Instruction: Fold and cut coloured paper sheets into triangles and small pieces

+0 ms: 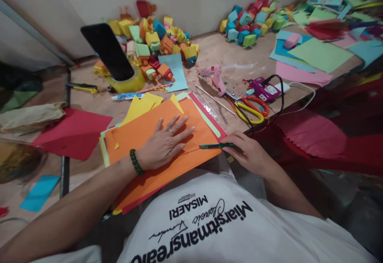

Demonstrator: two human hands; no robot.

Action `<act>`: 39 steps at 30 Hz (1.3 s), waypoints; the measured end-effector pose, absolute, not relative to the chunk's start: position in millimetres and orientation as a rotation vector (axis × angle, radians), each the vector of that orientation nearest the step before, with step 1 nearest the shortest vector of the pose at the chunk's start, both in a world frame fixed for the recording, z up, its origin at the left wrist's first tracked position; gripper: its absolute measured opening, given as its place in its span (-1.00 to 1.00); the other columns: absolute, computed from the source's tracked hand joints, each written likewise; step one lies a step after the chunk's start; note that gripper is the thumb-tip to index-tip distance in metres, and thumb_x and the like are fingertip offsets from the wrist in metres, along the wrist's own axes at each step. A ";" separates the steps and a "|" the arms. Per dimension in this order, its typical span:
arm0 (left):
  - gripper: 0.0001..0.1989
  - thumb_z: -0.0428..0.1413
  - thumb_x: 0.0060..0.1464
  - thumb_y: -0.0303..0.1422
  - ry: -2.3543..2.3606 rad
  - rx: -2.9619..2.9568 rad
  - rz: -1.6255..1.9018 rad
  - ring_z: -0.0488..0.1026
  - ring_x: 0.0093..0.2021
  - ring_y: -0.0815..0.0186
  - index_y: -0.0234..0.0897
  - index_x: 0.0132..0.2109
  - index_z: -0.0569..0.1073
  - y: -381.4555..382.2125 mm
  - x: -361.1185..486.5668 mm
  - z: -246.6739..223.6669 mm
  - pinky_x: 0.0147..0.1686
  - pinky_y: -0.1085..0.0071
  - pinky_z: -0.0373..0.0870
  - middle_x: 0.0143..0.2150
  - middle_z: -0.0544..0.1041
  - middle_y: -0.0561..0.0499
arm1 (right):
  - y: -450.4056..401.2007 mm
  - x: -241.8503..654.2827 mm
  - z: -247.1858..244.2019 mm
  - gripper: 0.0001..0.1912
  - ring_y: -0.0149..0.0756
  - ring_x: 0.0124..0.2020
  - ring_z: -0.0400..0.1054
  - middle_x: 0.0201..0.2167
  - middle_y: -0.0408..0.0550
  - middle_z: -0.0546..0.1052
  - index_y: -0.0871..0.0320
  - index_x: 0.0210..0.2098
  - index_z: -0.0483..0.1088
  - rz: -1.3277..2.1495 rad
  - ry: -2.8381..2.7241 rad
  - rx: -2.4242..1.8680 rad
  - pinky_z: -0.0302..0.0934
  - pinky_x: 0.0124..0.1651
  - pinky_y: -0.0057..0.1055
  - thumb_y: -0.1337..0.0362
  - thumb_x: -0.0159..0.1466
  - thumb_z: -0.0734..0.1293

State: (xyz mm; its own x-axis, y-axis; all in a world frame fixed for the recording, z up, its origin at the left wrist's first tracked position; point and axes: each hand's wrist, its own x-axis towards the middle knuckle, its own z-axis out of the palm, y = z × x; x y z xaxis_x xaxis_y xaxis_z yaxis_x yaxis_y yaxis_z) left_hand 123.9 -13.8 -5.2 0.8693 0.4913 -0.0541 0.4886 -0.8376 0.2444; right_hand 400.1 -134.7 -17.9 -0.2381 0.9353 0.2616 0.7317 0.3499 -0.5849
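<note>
My left hand (167,141) lies flat with spread fingers on an orange paper sheet (143,129), pressing it down. Closed around a green utility knife (217,145), my right hand (243,149) is at the sheet's right edge, and the blade end points left over the orange paper. A thin line runs across the sheet from the knife toward my left hand. Beneath lie more sheets in red, pale green and yellow. A small yellow paper triangle (117,146) sits at the left of the orange sheet, and yellow paper pieces (140,106) lie beyond it.
Behind stand a phone (107,51) propped in a tape roll (128,81) and heaps of folded paper blocks (152,39). To the right are a pink glue gun (214,77), scissors (249,111) and a purple power adapter (263,89) with cables. Red paper (74,133) lies left.
</note>
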 end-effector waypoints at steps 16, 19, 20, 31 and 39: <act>-0.47 -0.29 0.35 -0.14 0.685 2.796 -0.074 -0.12 0.44 0.06 -0.05 0.40 0.02 -12.4 124.6 -15.5 0.30 -0.09 -0.34 0.47 -0.05 -0.08 | -137.8 397.4 -25.1 -0.84 -0.32 -0.27 0.43 -0.28 -0.05 0.43 0.09 -0.14 0.45 0.478 -1.963 -1.364 0.38 -0.23 -0.41 0.33 0.34 0.25; -0.47 -0.29 0.35 -0.16 0.689 2.778 -0.111 -0.13 0.44 0.06 -0.06 0.40 0.02 -12.9 125.5 -13.2 0.30 -0.11 -0.36 0.47 -0.07 -0.09 | -138.9 396.3 -24.4 -0.83 -0.32 -0.28 0.43 -0.29 -0.04 0.43 0.08 -0.14 0.46 0.488 -1.967 -1.371 0.38 -0.26 -0.41 0.31 0.36 0.24; -0.47 -0.29 0.35 -0.17 0.691 2.773 -0.119 -0.13 0.44 0.06 -0.06 0.40 0.02 -13.1 125.7 -12.6 0.30 -0.11 -0.36 0.47 -0.07 -0.08 | -139.0 395.6 -24.4 -0.83 -0.31 -0.28 0.43 -0.30 -0.04 0.43 0.08 -0.14 0.46 0.480 -1.969 -1.375 0.38 -0.26 -0.40 0.30 0.36 0.23; -0.47 -0.29 0.35 -0.17 0.689 2.771 -0.100 -0.14 0.44 0.08 -0.04 0.41 0.00 -13.1 125.3 -13.1 0.30 -0.11 -0.35 0.47 -0.06 -0.07 | -141.0 388.3 -26.9 -0.80 -0.29 -0.28 0.43 -0.30 -0.03 0.44 0.07 -0.14 0.48 0.451 -1.972 -1.374 0.40 -0.27 -0.38 0.26 0.37 0.22; -0.47 -0.29 0.34 -0.16 0.697 2.782 -0.045 -0.10 0.44 0.08 -0.04 0.39 0.04 -13.0 125.0 -15.6 0.30 -0.11 -0.32 0.47 -0.03 -0.07 | -144.3 374.8 -25.2 -0.82 -0.32 -0.30 0.42 -0.31 -0.03 0.44 0.11 -0.16 0.46 0.369 -1.987 -1.337 0.38 -0.27 -0.41 0.30 0.37 0.22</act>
